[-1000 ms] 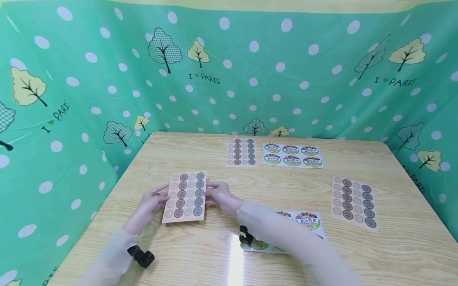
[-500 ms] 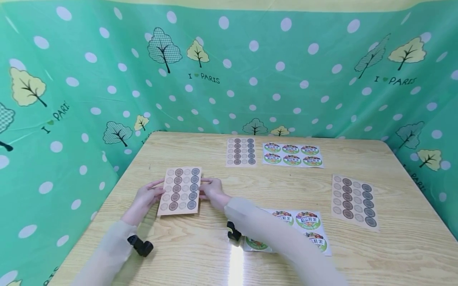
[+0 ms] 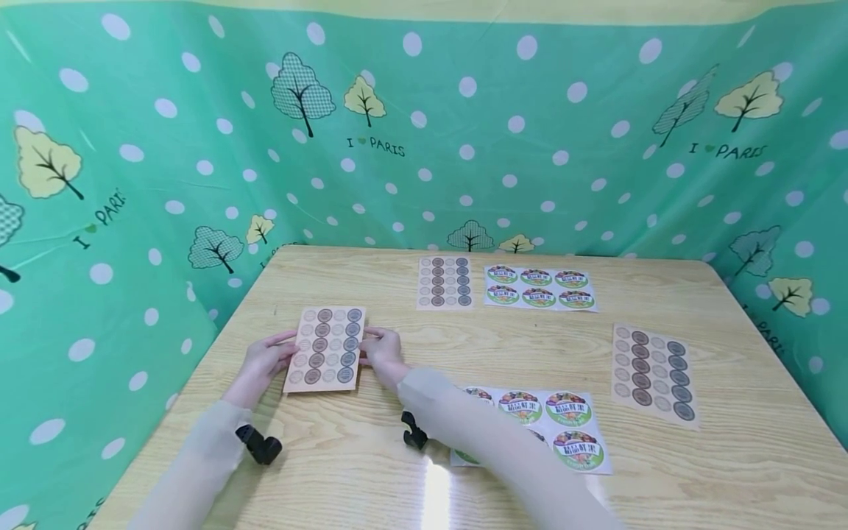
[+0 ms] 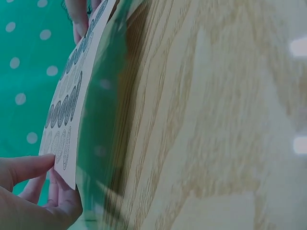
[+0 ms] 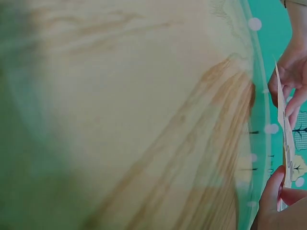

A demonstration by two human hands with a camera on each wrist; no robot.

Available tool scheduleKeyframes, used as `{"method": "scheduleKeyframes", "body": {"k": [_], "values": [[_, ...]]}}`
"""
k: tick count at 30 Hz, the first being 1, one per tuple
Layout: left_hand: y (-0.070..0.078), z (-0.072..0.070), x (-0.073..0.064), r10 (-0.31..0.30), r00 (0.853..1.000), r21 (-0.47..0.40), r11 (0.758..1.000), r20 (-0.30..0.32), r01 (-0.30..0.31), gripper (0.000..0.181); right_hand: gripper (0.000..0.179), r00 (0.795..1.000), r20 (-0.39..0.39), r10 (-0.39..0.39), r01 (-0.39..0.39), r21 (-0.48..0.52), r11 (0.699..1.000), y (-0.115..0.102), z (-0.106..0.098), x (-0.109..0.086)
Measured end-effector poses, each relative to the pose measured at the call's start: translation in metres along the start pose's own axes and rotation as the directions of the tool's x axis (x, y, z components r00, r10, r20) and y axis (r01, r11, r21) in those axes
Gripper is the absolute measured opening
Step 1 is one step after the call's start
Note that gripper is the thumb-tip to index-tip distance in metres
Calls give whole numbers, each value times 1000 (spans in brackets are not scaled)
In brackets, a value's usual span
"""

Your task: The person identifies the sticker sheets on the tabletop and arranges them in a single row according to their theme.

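Between both hands is a tan sticker sheet (image 3: 326,350) with columns of pale, brown and grey round stickers, held at the left part of the table. My left hand (image 3: 266,358) pinches its left edge, thumb on the front and fingers behind. At the opposite edge, my right hand (image 3: 384,353) pinches the sheet too. The left wrist view shows the sheet (image 4: 72,96) tilted, its lower edge raised off the wood, with the left thumb (image 4: 33,167) on its corner. From the right wrist, the sheet (image 5: 284,115) appears nearly edge-on.
A similar tan sheet (image 3: 444,283) lies at the back, beside a white sheet of fruit-label stickers (image 3: 539,288). Another fruit-label sheet (image 3: 573,427) lies partly behind my right sleeve. A third tan sheet (image 3: 654,375) lies at the right. A green polka-dot curtain (image 3: 424,147) surrounds the table (image 3: 503,346).
Both hands have carried the tan sticker sheet left and slightly farther from me. My right forearm has shifted left, uncovering more of the near fruit-label sheet.
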State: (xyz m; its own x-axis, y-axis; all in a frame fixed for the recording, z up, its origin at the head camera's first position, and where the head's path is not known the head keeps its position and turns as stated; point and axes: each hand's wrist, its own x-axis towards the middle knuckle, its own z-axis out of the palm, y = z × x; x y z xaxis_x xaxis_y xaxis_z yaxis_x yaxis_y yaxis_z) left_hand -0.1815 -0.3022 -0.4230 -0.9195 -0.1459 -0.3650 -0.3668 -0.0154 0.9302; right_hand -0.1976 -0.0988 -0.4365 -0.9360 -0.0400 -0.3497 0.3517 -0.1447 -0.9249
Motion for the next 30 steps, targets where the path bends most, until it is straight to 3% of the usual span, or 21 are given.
{"method": "scheduleKeyframes", "body": {"k": [7,24,30], "values": [[0,-8,5,22,1000,33,999,-9,-22,51,41,999,34,12,-13,16,1000,5,8,1],[-3,-29,15,8,999,155,988,-41,-1,52,56,985,154,76,-80,23,997,6,24,2],[-4,-31,19,20,998,208,978,-59,-7,52,59,983,157,92,-94,5,996,7,28,4]]}}
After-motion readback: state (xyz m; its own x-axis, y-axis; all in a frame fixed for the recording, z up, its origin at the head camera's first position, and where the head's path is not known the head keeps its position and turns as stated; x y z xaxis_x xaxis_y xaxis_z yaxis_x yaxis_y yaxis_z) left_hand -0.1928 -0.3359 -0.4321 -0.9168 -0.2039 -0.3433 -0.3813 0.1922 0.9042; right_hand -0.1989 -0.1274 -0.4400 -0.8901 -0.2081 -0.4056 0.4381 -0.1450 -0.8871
